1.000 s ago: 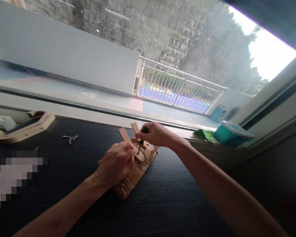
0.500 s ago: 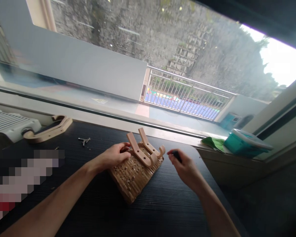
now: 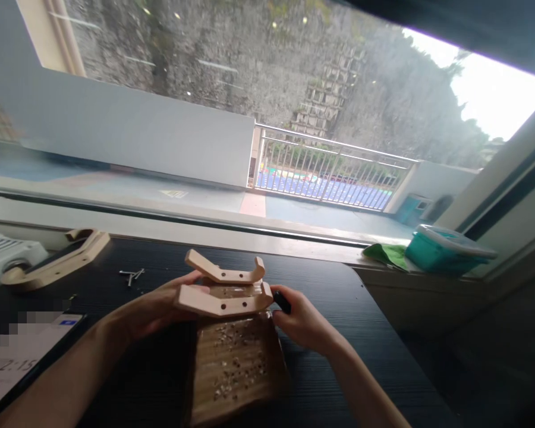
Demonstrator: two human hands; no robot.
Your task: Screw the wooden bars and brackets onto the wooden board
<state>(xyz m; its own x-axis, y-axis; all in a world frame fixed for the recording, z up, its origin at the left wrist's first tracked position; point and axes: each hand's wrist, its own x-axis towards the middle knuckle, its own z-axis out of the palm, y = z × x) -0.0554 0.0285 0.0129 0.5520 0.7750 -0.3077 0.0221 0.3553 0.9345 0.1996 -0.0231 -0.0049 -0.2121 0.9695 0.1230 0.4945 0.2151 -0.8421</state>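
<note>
A brown block, ridged and shiny like taped cardboard and dotted with many small holes, lies on the dark table. Two pale wooden hooks, a near one and a far one, sit side by side across its far end, each with two dark screw holes. My left hand is closed on the block's far left side, its fingertips partly hidden behind the near hook. In my right hand, the fingers wrap round a small black-handled tool close to the hooks' curled ends; its tip cannot be made out.
Several screws lie loose on the table. Another wooden piece rests beside a white ribbed device at the left. A phone lies near my left forearm. On the sill are a green cloth and a teal box.
The block and both hooks have turned, so the hooks now lie nearly crosswise. My right hand has moved left with the black-handled tool, up to the hooks' curled ends.
</note>
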